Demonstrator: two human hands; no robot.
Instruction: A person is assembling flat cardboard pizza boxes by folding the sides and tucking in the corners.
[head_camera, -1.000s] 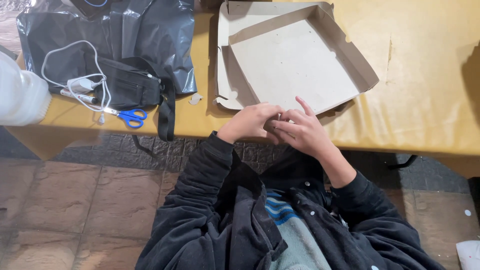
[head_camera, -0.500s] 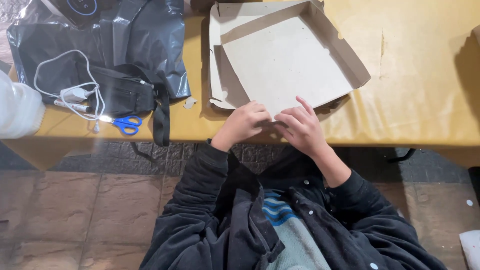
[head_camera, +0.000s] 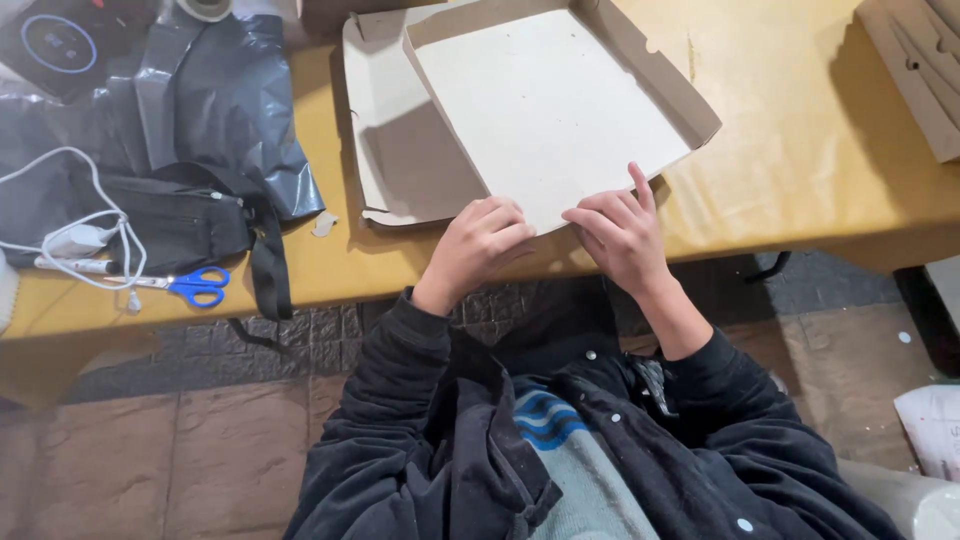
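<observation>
A flat cardboard box (head_camera: 545, 110), half folded with its side walls raised, lay on the yellow-covered table (head_camera: 800, 150) at the near edge, directly ahead of me. I had both hands on its near edge: my left hand (head_camera: 480, 243) was curled, fingers bent under and pressed against the cardboard lip, while my right hand (head_camera: 620, 232) lay beside it with fingers together and bent over the same edge, one finger lifted. Whether either hand pinched the flap or merely pressed it, I could not tell. The two hands sat near each other without touching. Left of the box, a black plastic bag (head_camera: 215, 100) spread across the table, with a black strapped pouch (head_camera: 185, 225) on it. Blue-handled scissors (head_camera: 195, 286) and a coiled white cable (head_camera: 75, 240) lay by the pouch. More folded cardboard (head_camera: 925, 60) sat at the table's far right.
</observation>
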